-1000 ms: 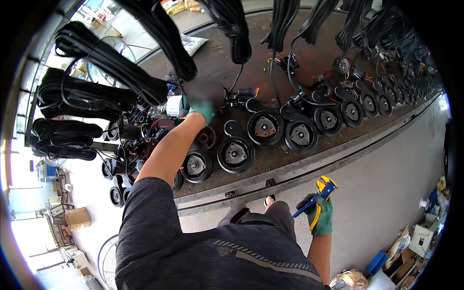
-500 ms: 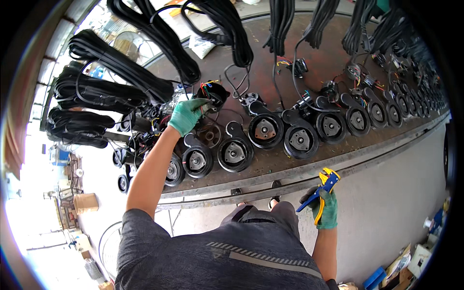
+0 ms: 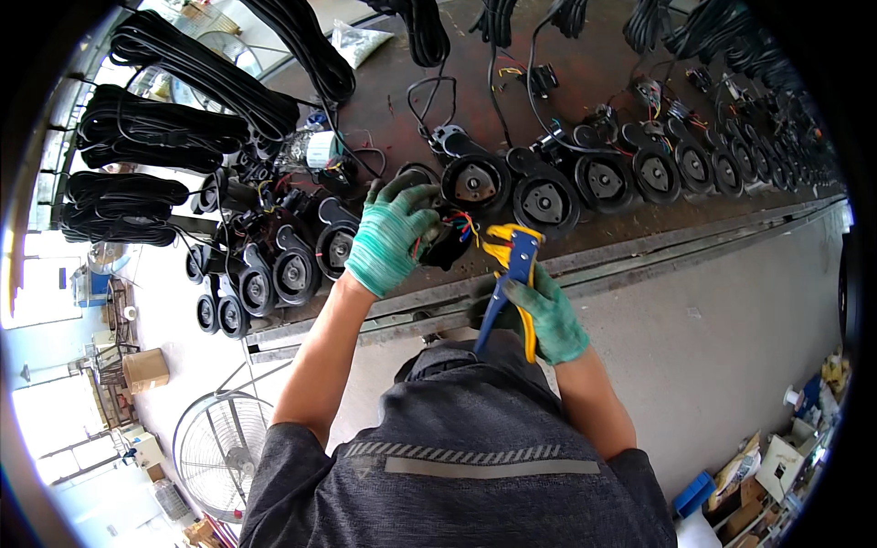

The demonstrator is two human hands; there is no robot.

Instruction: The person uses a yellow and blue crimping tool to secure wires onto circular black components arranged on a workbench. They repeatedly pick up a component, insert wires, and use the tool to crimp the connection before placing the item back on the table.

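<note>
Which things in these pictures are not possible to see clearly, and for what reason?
- Head view, hidden: the left side of the dark wired part, behind the left hand.
- Head view, cut off: the upper end of a black cable bundle, by the top edge.
- Head view, too small: details of the far-right wheels.

Ref. pt: L hand (image 3: 391, 236); 12 o'c = top of view.

- Wired housing (image 3: 449, 250): in L hand, at 3–4 o'c, by bench's near edge.
- Leads (image 3: 463, 224): on housing, 3 o'c, btwn L hand & stripper.
- Wire stripper (image 3: 520, 258): in R hand (image 3: 551, 318), 4 o'c; head near leads.
- Wheel units (image 3: 545, 204): on workbench (image 3: 585, 78), along near edge; one run 8–9 o'c, other 2–3 o'c.
- Cable coils (image 3: 423, 35): arc beyond wheels, 9 thru 12 to 2 o'c.
- Plastic bag (image 3: 359, 44): far side, just before 12, btwn two coils.
- Floor fan (image 3: 219, 447): off bench, 7 o'c.
- Carton (image 3: 146, 369): 8 o'c, beyond fan.
- Bin (image 3: 694, 493): 4 o'c, far R.
</note>
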